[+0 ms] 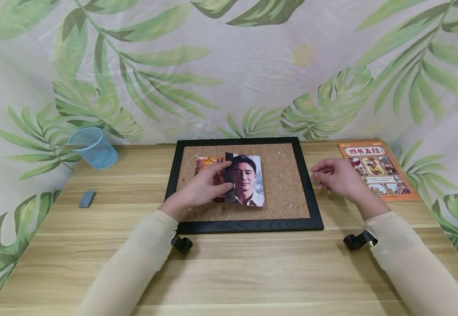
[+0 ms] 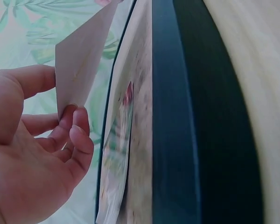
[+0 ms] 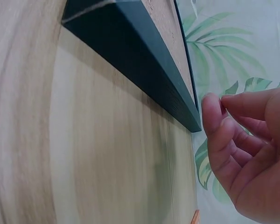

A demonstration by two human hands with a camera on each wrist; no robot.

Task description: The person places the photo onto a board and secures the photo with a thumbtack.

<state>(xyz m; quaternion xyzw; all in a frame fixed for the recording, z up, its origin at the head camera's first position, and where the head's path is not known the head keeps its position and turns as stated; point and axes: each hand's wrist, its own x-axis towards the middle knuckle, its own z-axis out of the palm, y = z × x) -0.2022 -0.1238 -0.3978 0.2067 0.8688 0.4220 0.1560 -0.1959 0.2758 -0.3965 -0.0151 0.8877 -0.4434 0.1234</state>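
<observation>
My left hand (image 1: 203,186) pinches a portrait photo (image 1: 247,182) by its left edge, thumb below and a finger above. In the left wrist view the photo's pale back (image 2: 81,60) shows, standing off the board. Partly behind the left hand, a colourful picture (image 1: 209,162) lies on the cork board (image 1: 284,175), which has a black frame (image 1: 252,226). My right hand (image 1: 339,177) hovers just past the frame's right side. Its fingers are bent, with the thumb tip close to the index fingertip (image 3: 212,105); whether something tiny sits between them is hidden.
An orange illustrated booklet (image 1: 375,169) lies at the back right, beside and partly behind the right hand. A blue mesh cup (image 1: 98,151) with a thin stick stands at the back left. Nearer on the left is a small blue-grey block (image 1: 87,199). A leaf-patterned curtain (image 1: 244,79) borders the table.
</observation>
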